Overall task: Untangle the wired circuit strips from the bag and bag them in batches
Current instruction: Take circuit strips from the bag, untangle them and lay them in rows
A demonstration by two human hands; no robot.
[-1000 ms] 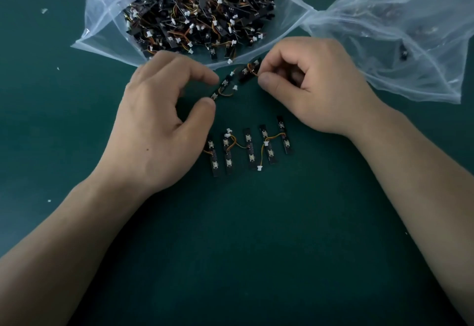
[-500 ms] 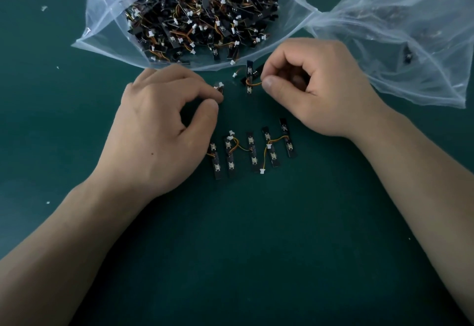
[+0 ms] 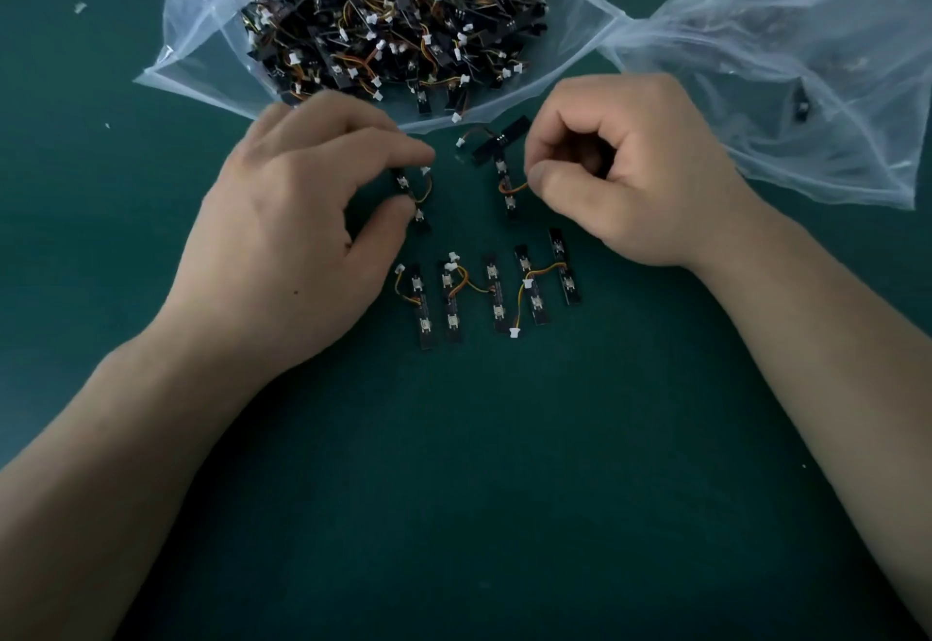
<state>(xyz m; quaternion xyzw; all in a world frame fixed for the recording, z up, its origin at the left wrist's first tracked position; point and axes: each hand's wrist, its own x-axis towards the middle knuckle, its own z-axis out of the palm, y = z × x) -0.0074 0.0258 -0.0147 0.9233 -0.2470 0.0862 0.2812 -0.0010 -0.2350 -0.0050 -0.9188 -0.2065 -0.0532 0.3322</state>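
Pinching one strip [image 3: 409, 189] between left hand [image 3: 282, 237] thumb and forefinger, and the orange wire of a second strip [image 3: 508, 186] with the right hand [image 3: 630, 176]. Held lengthwise toward the near edge of the worktop [image 3: 479, 489], parallel to the laid row [image 3: 497, 292] just nearer; probably to be set alongside, left hand nearest

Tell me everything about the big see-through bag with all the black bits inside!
The bag is clear, crinkly, shiny plastic, lying on the green table at the far side, its near edge seemingly open. It is packed with a tangled heap of thin black circuit strips with white plugs and orange-yellow wires. Its right corner meets a second clear bag.
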